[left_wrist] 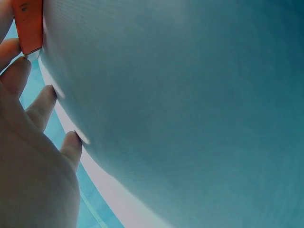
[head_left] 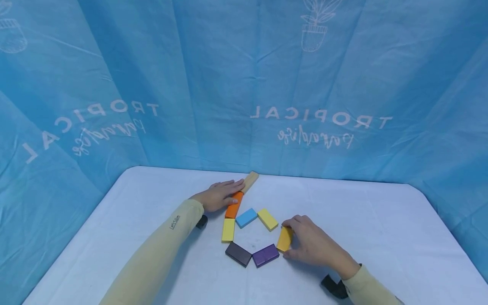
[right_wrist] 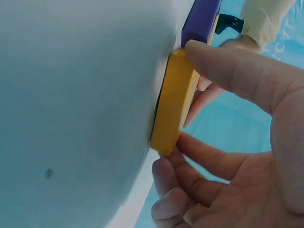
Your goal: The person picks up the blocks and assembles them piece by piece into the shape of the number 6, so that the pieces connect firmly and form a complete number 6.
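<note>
My right hand (head_left: 312,241) pinches an amber-yellow block (head_left: 285,239) by its two ends, thumb at the near end and fingers at the far one. In the right wrist view, this amber block (right_wrist: 173,102) meets the purple block (right_wrist: 202,21) at a corner. My left hand (head_left: 219,196) rests with fairly straight fingers across the orange block (head_left: 233,207), fingertips at the plain wooden block (head_left: 250,181). The left wrist view shows fingertips right at the end of the orange block (left_wrist: 29,23); other fingers of the left hand (left_wrist: 38,156) reach toward the table.
A pale yellow block (head_left: 228,230), a black block (head_left: 238,254) and the purple block (head_left: 265,255) continue the row in a curve. Inside lie a blue block (head_left: 246,217) and another yellow block (head_left: 268,219). A white cloth (head_left: 362,220) covers the table; a blue curtain (head_left: 228,84) hangs behind.
</note>
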Demonstrator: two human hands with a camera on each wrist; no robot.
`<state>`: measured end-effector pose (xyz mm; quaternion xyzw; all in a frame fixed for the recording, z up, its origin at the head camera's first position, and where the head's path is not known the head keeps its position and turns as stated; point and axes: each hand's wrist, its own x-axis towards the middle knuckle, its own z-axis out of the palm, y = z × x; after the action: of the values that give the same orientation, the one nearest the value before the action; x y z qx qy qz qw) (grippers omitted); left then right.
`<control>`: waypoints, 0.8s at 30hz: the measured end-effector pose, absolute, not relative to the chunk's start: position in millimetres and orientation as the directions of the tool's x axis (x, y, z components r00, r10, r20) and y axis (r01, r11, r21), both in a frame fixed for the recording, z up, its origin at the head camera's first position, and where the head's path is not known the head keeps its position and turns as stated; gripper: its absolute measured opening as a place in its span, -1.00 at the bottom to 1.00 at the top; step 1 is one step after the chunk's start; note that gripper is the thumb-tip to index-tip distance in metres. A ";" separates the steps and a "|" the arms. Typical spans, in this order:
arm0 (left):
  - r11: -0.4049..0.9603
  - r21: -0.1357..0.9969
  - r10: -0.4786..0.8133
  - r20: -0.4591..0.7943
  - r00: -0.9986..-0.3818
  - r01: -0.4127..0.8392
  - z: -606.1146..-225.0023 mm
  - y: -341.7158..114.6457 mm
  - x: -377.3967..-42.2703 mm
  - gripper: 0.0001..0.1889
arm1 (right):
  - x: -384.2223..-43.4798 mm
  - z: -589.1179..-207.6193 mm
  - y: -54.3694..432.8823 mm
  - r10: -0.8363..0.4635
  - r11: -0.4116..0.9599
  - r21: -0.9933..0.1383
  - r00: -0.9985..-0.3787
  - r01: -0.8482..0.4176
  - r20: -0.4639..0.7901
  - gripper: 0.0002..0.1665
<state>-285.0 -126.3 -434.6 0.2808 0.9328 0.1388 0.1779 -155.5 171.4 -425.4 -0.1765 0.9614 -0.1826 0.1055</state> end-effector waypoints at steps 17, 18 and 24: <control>0.804 0.356 0.574 -0.255 -0.778 0.476 -436.9 -126.6 -287.7 -0.32 | -167.5 -429.1 176.5 -0.413 0.806 -0.523 -0.897 -0.279 -0.158 -0.12; 0.804 0.356 0.574 -0.255 -0.778 0.476 -437.0 -126.6 -287.6 -0.32 | -167.7 -429.4 176.5 -0.411 0.805 -0.525 -0.898 -0.277 -0.157 -0.12; 0.803 0.359 0.574 -0.251 -0.779 0.476 -435.9 -126.9 -285.7 -0.32 | -169.3 -430.3 177.9 -0.422 0.785 -0.554 -0.894 -0.279 -0.148 -0.09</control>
<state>-285.7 -126.9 -435.9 0.2814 0.9328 0.1394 0.1766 -169.3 177.9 -430.3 -0.1875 0.9352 -0.2693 0.1332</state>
